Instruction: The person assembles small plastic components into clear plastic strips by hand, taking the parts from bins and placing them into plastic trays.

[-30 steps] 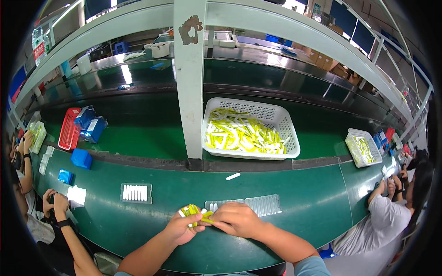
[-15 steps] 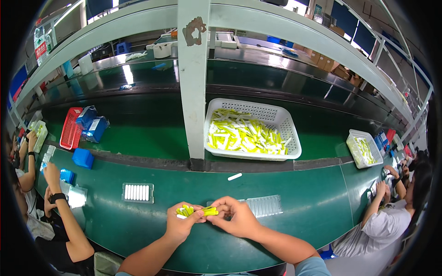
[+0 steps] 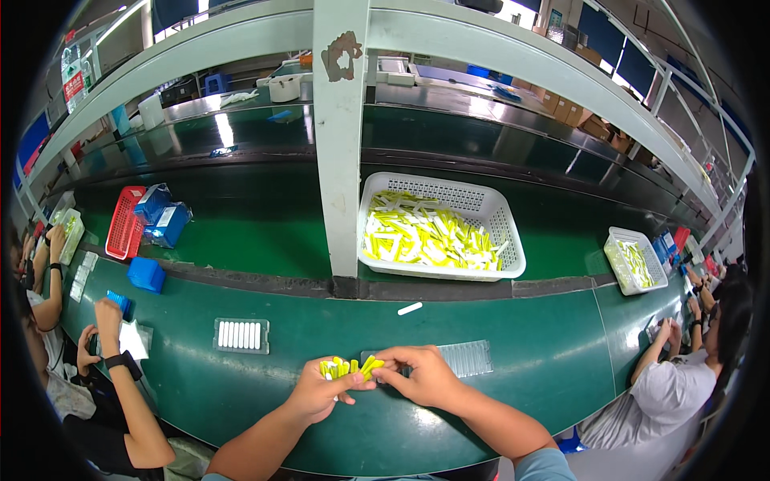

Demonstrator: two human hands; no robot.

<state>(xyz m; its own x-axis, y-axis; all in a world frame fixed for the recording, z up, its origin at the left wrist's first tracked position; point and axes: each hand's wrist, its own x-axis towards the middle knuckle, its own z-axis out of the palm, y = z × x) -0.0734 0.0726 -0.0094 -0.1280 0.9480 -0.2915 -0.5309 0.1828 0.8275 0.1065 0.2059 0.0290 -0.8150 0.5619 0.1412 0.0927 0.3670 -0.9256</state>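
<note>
Fingers curled, the left hand [image 3: 318,393] is closed around a small bundle of flat yellow-green and white sticks [image 3: 340,368], their ends fanned out above the thumb. Against the right side of that bundle come the thumb and forefinger of the right hand [image 3: 419,375], bent close together; from where I stand I cannot tell whether they pinch a stick or only touch it. The bundle is just above the green worktable [image 3: 521,329], near the person's edge.

Beyond the right hand, and partly covered by it, lies a clear ribbed plastic tray [image 3: 469,358]. Well to the left sits a smaller clear tray [image 3: 265,337] with a row of white sticks side by side, and further back one loose white stick [image 3: 410,308] lies alone.

Past the dark ledge [image 3: 449,289], a perforated white basket [image 3: 499,218] holds a heap of the same yellow-green and white pieces. Just left of it a pale metal post [image 3: 338,176] with a peeled patch rises straight ahead, blocking part of the view behind. Over on the left are a red basket [image 3: 125,224], blue wrapped packs [image 3: 168,227] and a blue block-shaped pack [image 3: 146,274]. Co-workers sit at both ends, one in a light grey shirt [image 3: 670,389] on the right.
</note>
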